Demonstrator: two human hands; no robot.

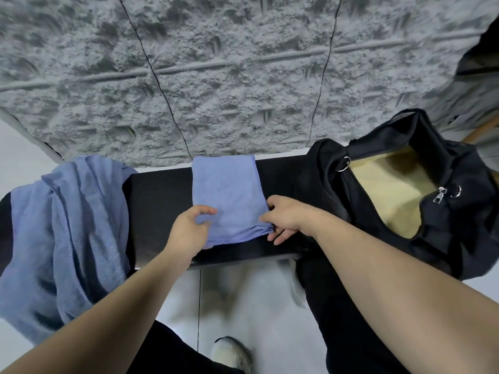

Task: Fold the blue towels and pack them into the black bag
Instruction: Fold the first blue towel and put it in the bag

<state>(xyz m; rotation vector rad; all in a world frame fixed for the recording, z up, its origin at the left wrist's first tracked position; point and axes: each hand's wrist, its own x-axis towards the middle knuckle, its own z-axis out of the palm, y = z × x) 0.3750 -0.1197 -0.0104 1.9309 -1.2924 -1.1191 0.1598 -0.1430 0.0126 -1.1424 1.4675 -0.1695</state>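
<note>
You have two blue towels here: one folded towel in the middle of the worktop, and one loose towel hanging over its left end. You have one black bag, and it is open. You can see two hands, your left hand and your right hand. You can see two shoes on the floor.

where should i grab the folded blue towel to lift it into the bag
Take the folded towel by its two near corners, one from each side, pinching all layers. The stacked edges show at the near right corner by the right hand, so a grip there probably keeps the fold together.
</note>
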